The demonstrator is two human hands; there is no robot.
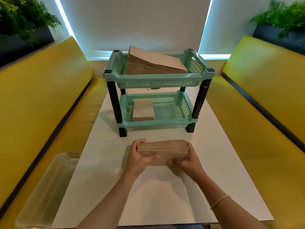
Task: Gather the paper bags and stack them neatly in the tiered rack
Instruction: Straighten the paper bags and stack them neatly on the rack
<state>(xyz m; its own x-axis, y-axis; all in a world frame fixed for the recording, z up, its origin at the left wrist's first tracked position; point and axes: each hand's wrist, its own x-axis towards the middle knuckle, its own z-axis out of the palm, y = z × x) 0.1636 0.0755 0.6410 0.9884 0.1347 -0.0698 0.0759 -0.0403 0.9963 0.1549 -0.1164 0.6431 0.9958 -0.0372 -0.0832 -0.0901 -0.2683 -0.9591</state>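
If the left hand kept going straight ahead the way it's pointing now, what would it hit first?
Probably the green rack. The left hand grips the bundle of paper bags and points up the white table toward the rack's lower basket; its front rim or black left foot looks nearest, though depth is unclear.

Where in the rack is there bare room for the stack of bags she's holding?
Lower tray: bare mesh right of the small bag pile. Top tray is crowded by a tall leaning stack. Both hands grip the held stack.

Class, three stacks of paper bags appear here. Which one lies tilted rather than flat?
The tall stack in the rack's top tray: its left side rises well above its right. The small stack in the bottom tray lies flat, and both hands grip the third.
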